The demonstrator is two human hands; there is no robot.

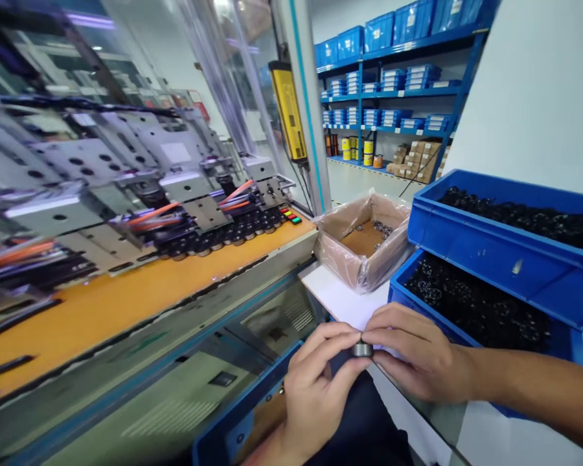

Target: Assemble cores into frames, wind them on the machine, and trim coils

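Note:
A small round metal part (363,350), grey and short like a thick ring, is pinched between both hands above my lap. My left hand (315,388) grips it from the left with thumb and fingers. From the right, my right hand (412,359) has its fingertips on the same part. The fingers partly cover its top, so I cannot tell its exact kind. Just beyond the hands stands a plastic-lined cardboard box (342,259) with several small metal parts inside. A lower blue bin (399,288) full of black parts lies close to my right hand.
On the left a machine (189,188) stands over an orange worktop (175,291), with a row of black round parts (223,238). An upper blue bin (490,259) overlaps the lower one. Another blue bin (214,446) sits below my left hand. Shelves (403,94) stand behind.

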